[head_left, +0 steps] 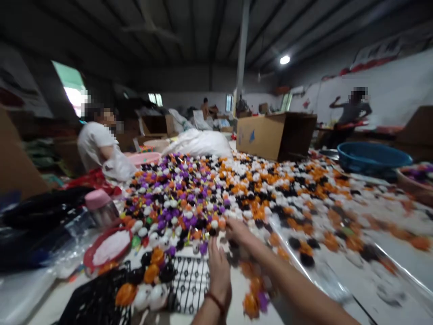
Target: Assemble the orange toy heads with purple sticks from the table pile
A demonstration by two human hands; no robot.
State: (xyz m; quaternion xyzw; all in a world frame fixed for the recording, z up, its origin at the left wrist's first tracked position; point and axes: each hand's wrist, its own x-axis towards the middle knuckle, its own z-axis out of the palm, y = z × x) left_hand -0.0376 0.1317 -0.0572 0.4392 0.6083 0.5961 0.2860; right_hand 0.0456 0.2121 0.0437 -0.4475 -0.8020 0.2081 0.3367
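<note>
Gathering small pieces from the near edge of the heap [216, 198] goes best, I judge, if the right hand [238, 231] takes only what lies loose at the fringe, lifting each piece clear rather than dragging it, so the orange, purple, black and white pieces beyond the fingers do not roll off across the tabletop [399, 266]. The left hand [219, 271] would do well to stay low and close, ready to receive or steady.

Nearest, the left hand lies flat, palm down, fingers pressed together and pointing away, a dark red cord around the wrist; it holds nothing that can be seen. Just left of it, almost touching, stands a black slotted basket [101, 300] with orange, black and white pieces piled along its rim.

A little farther, the right forearm comes in from the lower right at a slant, and the right hand reaches ahead of the left one to the edge of the heap. Its fingers curl over pieces there; motion blur hides whether they pinch one, so I cannot tell.

Farther left of both hands sit a red-rimmed dish [107, 247] and a pink-capped bottle [100, 206]. Well beyond the heap stand a cardboard box [270, 135] and, far right, a blue basin [372, 158].
</note>
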